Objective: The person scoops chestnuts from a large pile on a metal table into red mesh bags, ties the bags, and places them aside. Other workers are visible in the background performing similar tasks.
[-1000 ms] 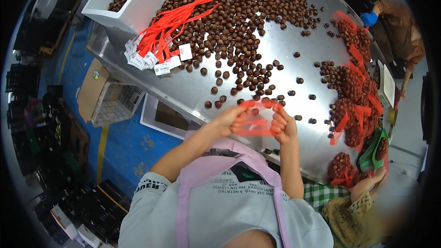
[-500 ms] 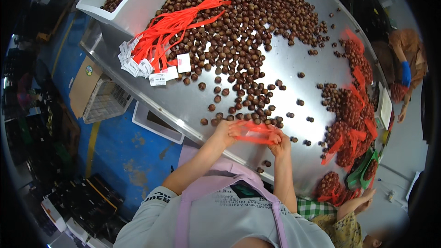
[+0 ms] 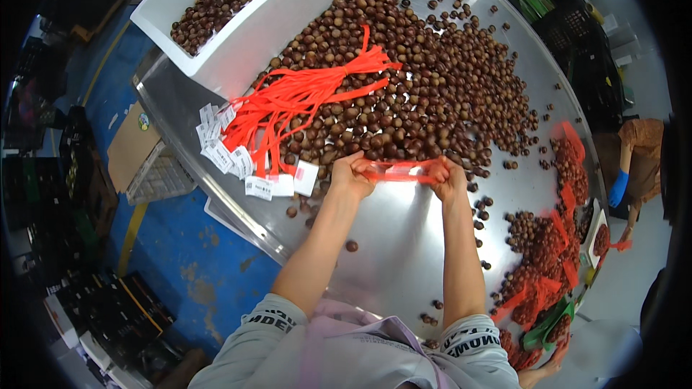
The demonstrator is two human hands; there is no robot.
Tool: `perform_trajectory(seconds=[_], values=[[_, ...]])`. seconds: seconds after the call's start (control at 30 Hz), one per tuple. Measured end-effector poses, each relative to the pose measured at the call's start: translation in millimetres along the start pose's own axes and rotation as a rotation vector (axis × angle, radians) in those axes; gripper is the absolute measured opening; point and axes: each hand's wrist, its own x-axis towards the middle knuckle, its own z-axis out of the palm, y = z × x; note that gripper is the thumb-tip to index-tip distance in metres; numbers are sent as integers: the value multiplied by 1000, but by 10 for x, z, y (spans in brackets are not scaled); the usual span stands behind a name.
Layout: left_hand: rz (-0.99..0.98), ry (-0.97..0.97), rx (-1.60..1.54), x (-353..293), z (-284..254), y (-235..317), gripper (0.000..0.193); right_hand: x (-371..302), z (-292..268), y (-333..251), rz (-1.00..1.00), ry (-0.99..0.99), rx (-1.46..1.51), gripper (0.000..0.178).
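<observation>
A red mesh net bag [image 3: 398, 171] is stretched flat between my two hands. Closed fingers of my left hand [image 3: 351, 176] grip one end, while my right hand [image 3: 452, 180] pinches the other. Both forearms reach over the steel table [image 3: 389, 245]. Right beyond the net lies a wide heap of round brown nuts [image 3: 447, 86], chestnut-like, touching or nearly touching its far edge. Left of the net, a bundle of flat red net bags [image 3: 310, 90] rests on the heap. White paper tags [image 3: 223, 155] fan out at its near end.
A white bin [image 3: 209, 57] of nuts stands at the table's far left. Filled red net bags [image 3: 544, 263] line the right side, near a green net bag [image 3: 551, 324] and a scale [image 3: 595, 227]. A co-worker's blue-gloved hand [image 3: 618, 187] and another person's hand [image 3: 544, 369] are at right.
My hands have moved forward over the table with the net between them. Nuts that lay spread beyond and beside it are now gathered farther up. The view has shifted too.
</observation>
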Motion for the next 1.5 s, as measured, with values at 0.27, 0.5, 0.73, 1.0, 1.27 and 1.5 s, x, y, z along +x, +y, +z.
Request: perform_trajectory(seconds=[0.27,0.5,0.73,1.0,1.27,1.5], values=[[230,-167,61,511,600,392,26,907,974,-119,-19,-73,-193,24],[485,-129,82,743,1094,658,22,1505,1645,-51,-202,-124,-511,21],[484,-133,167,855,1505,816,15,1583,2282,133,-386,-118,-990,23],[556,-75,35,1007,1709,821,16,1872,2544,226,-510,22,-1000,39],[526,-307,-29,1085,1786,854,36,1758,2799,396,-896,163,-1757,59],[516,-440,-62,1093,1796,857,38,1726,2903,484,-998,-180,-2036,48]])
